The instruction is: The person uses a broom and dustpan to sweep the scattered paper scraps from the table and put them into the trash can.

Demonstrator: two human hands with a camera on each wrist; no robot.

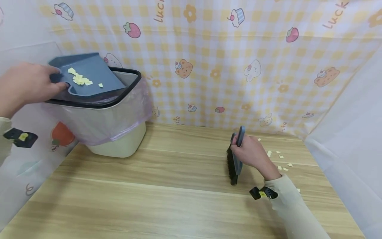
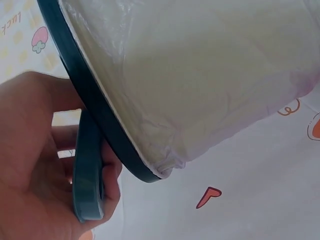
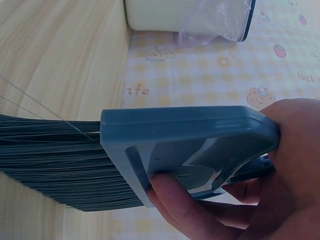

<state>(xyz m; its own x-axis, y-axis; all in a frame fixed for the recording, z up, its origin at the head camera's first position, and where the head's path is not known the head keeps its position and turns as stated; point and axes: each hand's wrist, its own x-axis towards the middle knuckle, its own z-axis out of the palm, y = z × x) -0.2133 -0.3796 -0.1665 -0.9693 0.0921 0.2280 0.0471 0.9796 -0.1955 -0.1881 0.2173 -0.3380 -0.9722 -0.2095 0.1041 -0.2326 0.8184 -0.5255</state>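
Note:
In the head view my left hand [image 1: 32, 83] grips a blue-grey dustpan [image 1: 92, 71] by its handle end, over the mouth of a cream trash bin [image 1: 131, 139]. Pale yellow paper scraps [image 1: 80, 79] lie on the pan, which slopes down to the right. The left wrist view shows the fingers curled around the dustpan handle [image 2: 89, 175] beside the bin's dark rim [image 2: 100, 105]. My right hand [image 1: 250, 151] holds a small blue hand brush [image 1: 237, 159] with dark bristles, over the right part of the table; the bristles [image 3: 55, 165] fill the left of the right wrist view.
More paper scraps [image 1: 279, 167] are scattered on the wooden table [image 1: 179, 205] right of the brush. A lilac plastic bag [image 1: 119, 116] lines the bin and folds over its outside. A checked curtain [image 1: 203, 93] stands behind, with white sheets [image 1: 358, 132] at the sides.

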